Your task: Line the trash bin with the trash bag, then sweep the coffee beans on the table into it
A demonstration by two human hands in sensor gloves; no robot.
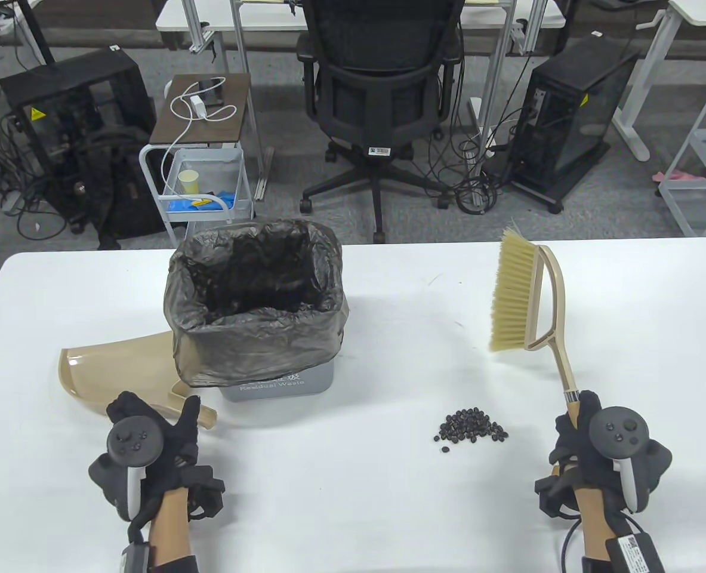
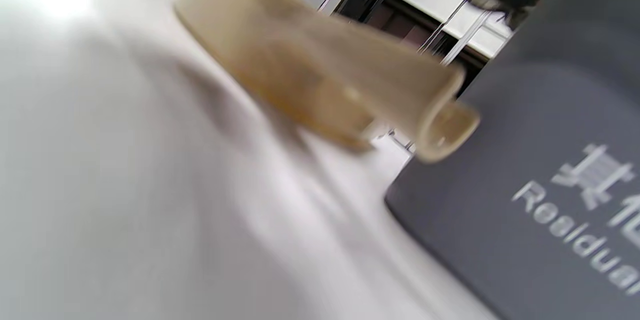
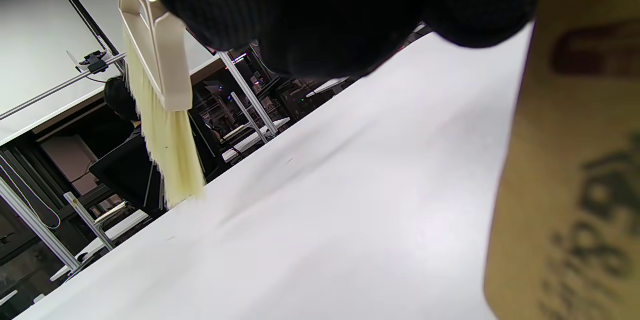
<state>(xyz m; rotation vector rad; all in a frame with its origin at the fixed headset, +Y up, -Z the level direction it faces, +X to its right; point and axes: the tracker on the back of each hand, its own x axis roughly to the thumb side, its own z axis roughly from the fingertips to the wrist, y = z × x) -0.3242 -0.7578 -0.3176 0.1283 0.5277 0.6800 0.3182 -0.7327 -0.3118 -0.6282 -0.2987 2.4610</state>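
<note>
At lower right of the table view, my right hand [image 1: 579,439] grips the brush [image 1: 529,298] handle, bristles upper right. Coffee beans [image 1: 471,428] sit piled at lower centre. My left hand [image 1: 150,441], lower left, touches the dustpan [image 1: 120,373] handle; I cannot tell whether it grips. Left of centre stands the bag-lined trash bin [image 1: 281,385].

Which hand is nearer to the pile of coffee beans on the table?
The right hand is nearer: it holds the brush handle just right of the coffee beans. The left hand is farther off, to their left, at the dustpan handle.
</note>
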